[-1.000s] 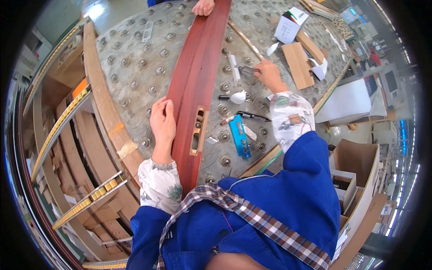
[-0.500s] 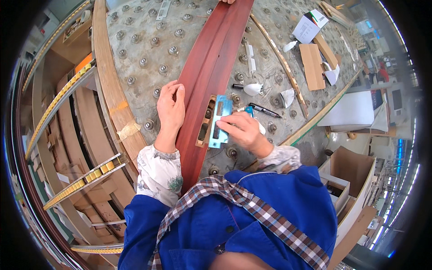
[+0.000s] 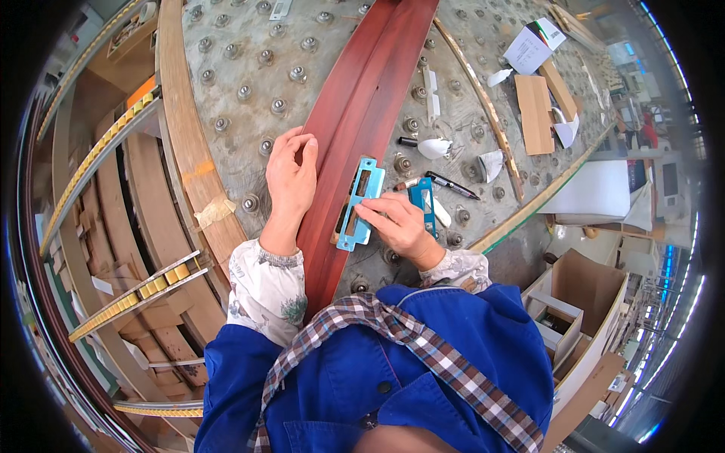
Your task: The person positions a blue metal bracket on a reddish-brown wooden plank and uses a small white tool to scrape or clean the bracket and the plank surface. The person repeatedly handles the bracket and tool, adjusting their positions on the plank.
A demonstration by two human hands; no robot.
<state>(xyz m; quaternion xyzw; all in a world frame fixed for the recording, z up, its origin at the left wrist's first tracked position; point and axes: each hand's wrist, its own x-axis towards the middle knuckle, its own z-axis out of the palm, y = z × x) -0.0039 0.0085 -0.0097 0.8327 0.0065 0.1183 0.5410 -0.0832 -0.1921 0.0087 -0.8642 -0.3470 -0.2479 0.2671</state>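
A long reddish-brown wooden door-frame board (image 3: 370, 83) lies lengthwise before me, with a mortise cut into its right edge. Over this recess sits a light-blue metal strike plate (image 3: 368, 177) with rectangular openings; dark hollows show through them. My right hand (image 3: 400, 225) pinches the plate's middle between thumb and fingers. At the board's left edge is my left hand (image 3: 291, 170), fingers curled and closed against the wood; its grip is partly hidden. A second, darker blue plate (image 3: 424, 198) lies just beyond my right hand.
The metal table (image 3: 249, 45) is studded with ball rollers. To the right are a black marker (image 3: 453, 186), a white bottle (image 3: 434, 148), cardboard pieces (image 3: 534, 113) and a thin wooden strip (image 3: 479, 98). A roller rack (image 3: 113, 162) stands left; an open carton (image 3: 596, 279) stands lower right.
The strike plate has moved left and now lies over the mortise, still in my right hand. The second blue plate shows more fully. A hand at the board's far end has left the view.
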